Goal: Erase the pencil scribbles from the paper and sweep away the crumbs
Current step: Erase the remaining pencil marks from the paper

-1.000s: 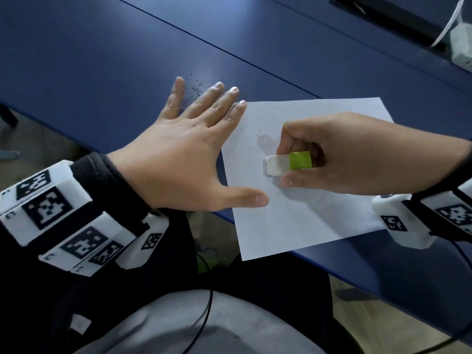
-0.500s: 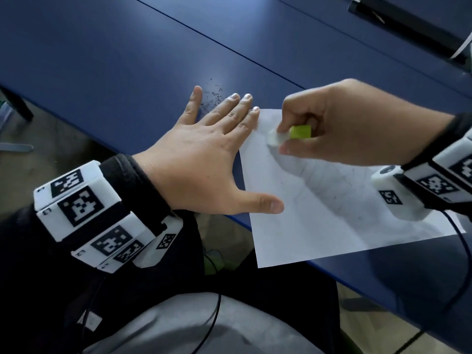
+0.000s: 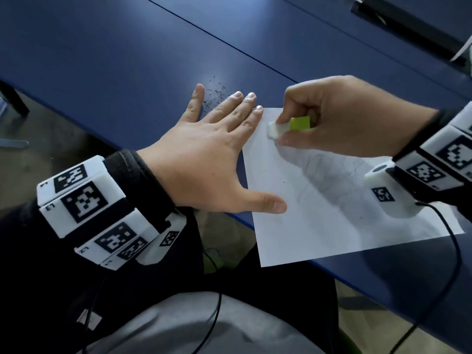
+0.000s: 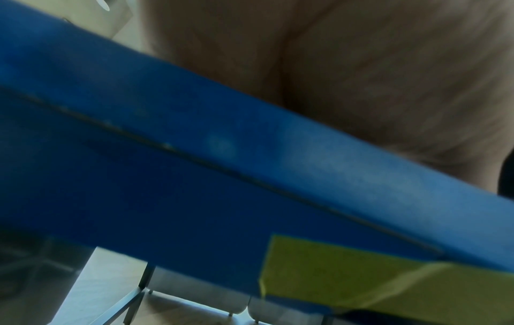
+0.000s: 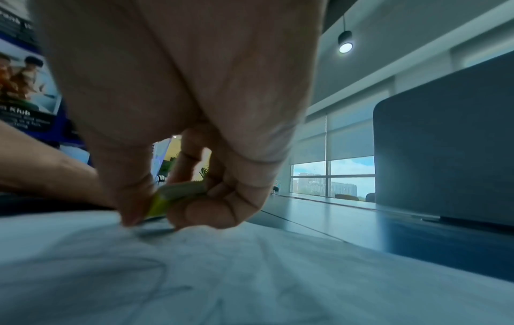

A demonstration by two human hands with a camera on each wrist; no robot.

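Blue tabletop (image 3: 127, 60) fills most of the head view, with a seam line running across it and its near edge cutting diagonally past the person's lap. On it, overhanging that near edge, lies the white paper (image 3: 319, 221), still carrying faint grey pencil scribbles (image 3: 329, 180) across its middle. The left hand (image 3: 212, 159) lies flat with straight, spread fingers, palm on the tabletop, index fingertip and thumb resting on the paper's left edge; its grip holds nothing. The right hand (image 3: 339, 118) has its grip closed on a white eraser (image 3: 288, 126) in a green sleeve, pinched between thumb and fingers, its white end pressed to the paper at the far left corner. White wrist blocks (image 3: 84, 203) bear black square codes with small labels; "L3" can be read on the left one. Dark crumbs (image 3: 217, 94) are scattered on the tabletop just beyond the left fingertips, and a few specks sit on the paper.
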